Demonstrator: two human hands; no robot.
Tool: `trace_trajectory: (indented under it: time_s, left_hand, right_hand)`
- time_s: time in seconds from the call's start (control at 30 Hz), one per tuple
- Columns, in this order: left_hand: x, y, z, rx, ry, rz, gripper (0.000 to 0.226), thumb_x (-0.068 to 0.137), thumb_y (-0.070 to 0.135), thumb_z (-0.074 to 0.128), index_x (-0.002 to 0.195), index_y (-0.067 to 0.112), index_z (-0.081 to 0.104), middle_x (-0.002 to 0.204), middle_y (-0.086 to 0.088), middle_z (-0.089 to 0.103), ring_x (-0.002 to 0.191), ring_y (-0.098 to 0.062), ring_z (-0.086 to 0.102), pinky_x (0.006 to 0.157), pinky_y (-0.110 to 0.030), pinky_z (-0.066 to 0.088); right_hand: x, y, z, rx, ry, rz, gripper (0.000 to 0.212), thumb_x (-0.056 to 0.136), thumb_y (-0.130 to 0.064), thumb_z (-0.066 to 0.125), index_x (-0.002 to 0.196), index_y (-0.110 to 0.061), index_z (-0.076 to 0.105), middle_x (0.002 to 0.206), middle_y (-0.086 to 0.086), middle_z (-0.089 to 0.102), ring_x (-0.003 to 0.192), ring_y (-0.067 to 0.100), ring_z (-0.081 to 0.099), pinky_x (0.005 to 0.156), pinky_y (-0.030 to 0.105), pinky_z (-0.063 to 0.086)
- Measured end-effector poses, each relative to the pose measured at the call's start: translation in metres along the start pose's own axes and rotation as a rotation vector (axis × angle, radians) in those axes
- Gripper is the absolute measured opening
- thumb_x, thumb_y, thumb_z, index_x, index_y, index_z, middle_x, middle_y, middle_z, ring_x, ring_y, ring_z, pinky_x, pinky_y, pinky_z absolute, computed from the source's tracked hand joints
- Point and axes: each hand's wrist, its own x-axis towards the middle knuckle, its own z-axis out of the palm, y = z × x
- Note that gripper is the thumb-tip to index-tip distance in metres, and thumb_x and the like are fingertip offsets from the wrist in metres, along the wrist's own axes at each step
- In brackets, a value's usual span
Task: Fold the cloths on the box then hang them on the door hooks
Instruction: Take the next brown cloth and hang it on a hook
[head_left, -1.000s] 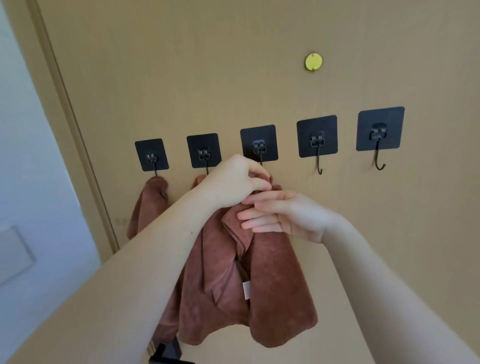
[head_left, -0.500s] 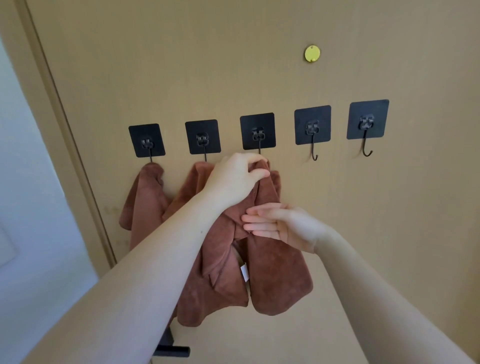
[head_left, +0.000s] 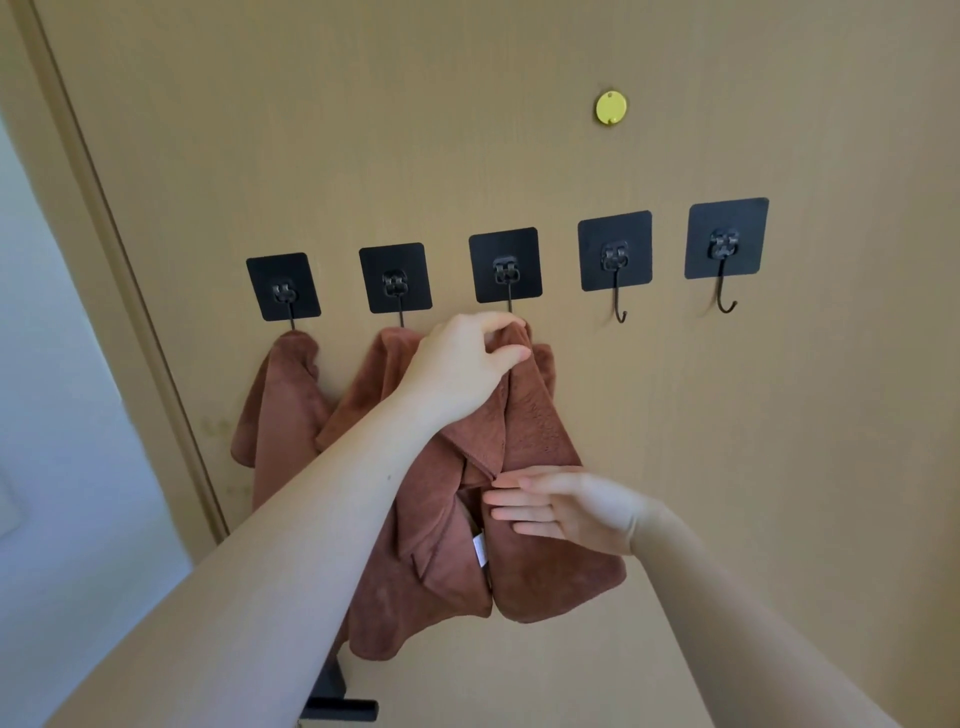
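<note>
Under the third hook (head_left: 508, 291), my left hand (head_left: 462, 369) pinches the cloth (head_left: 540, 467) top, long axis hanging straight down, while my right hand (head_left: 566, 509) rests flat, fingers relaxed, on its lower half.

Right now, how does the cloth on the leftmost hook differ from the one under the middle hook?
The leftmost cloth hangs free, with no hand on it; the middle cloth is pinched at its top by the left hand, with the right hand flat against it. The middle cloth hangs lower in the frame. Both are brown.
</note>
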Motion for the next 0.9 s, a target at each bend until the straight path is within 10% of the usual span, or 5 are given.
trace_trajectory:
  time_s: [0.27,0.9]
  left_hand:
    - [0.0,-0.002,0.002,0.011,0.003,0.015,0.023,0.098,0.03,0.065,0.12,0.032,0.07,0.09,0.033,0.056,0.09,-0.002,0.058,0.09,-0.026,0.047]
    - [-0.022,-0.01,0.007,0.042,-0.01,0.008,0.058,0.098,0.027,0.064,0.15,0.034,0.041,0.134,0.002,0.063,0.118,-0.021,0.063,0.104,-0.045,0.051]
  right_hand:
    - [0.01,0.04,-0.02,-0.122,-0.049,0.238,0.043,0.099,-0.025,0.053,0.142,-0.024,0.057,0.14,-0.009,0.065,0.135,0.009,0.055,0.126,0.041,0.025]
    - [0.006,0.069,0.007,-0.089,0.237,0.255,0.054,0.072,-0.036,0.07,0.124,-0.021,0.073,0.122,-0.002,0.075,0.124,0.014,0.064,0.122,0.04,0.031]
